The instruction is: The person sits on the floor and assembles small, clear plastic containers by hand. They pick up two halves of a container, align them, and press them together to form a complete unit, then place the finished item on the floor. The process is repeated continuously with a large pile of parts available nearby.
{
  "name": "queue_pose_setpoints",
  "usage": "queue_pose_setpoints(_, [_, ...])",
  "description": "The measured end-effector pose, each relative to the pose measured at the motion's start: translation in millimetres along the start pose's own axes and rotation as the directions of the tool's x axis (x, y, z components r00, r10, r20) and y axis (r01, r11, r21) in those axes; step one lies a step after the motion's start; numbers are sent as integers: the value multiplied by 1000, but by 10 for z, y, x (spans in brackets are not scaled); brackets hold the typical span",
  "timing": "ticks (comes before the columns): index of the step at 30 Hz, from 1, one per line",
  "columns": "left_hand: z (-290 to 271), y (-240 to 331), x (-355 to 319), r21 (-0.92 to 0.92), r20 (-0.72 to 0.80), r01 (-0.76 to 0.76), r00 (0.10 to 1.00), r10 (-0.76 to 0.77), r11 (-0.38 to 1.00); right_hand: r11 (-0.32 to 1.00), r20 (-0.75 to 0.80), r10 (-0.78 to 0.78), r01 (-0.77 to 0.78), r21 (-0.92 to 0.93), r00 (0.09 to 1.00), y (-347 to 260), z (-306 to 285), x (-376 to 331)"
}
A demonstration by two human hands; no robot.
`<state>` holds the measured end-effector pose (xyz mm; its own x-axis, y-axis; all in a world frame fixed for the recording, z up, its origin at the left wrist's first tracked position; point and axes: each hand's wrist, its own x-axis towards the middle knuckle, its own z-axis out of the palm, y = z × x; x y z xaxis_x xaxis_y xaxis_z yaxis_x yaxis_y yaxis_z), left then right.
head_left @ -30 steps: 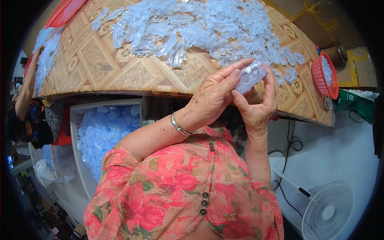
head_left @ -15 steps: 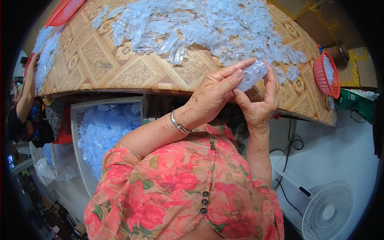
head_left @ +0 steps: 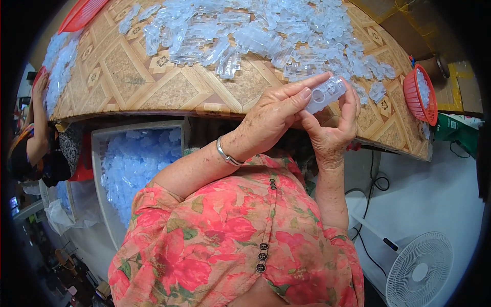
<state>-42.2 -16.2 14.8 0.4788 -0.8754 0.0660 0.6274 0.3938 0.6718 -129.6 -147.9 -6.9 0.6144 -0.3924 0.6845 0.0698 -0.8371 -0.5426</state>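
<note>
A clear plastic part [head_left: 326, 94], oblong with a round ring moulded near one end, is held up over the table's near edge. My left hand [head_left: 279, 110] grips its left side between thumb and fingers, with a metal bangle on that wrist. From the other side, my right hand [head_left: 335, 128] pinches the same part, fingertips at its upper right and thumb below. Beyond my hands, a wide heap of similar clear plastic parts [head_left: 266, 38] covers the far side of the table [head_left: 128, 77]. A single loose part [head_left: 377, 92] lies to the right of my hands.
A red basket [head_left: 420, 94] with clear pieces hangs at the table's right edge. Below the table at left stands a white bin [head_left: 140, 169] full of clear parts. A standing fan [head_left: 419, 271] is at lower right. Another person [head_left: 36, 138] works at far left beside a red basket [head_left: 82, 14].
The part in my hands has tilted slightly and shifted a little to the right. At far left, the other person's arms have moved.
</note>
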Motion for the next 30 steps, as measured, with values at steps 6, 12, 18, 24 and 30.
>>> queue_pose_setpoints(6, [-28,17,-22,73,-24,0,1000,2,997,1000,8,-18,18,11,1000,-37,12,6])
queue_pose_setpoints(12, [-103,121,-12,295,13,28,999,-33,955,991,29,-8,4,131,1000,-6,3,29])
queue_pose_setpoints(18, [-70,53,-26,12,21,8,1000,-8,1000,999,31,-29,28,33,999,2,54,46])
queue_pose_setpoints(24, [-157,42,-49,189,65,27,997,-39,982,935,-30,224,-206,287,974,-81,111,-39])
queue_pose_setpoints(30, [-139,46,-58,373,32,-14,999,2,928,970,-35,155,-146,194,987,-91,104,7])
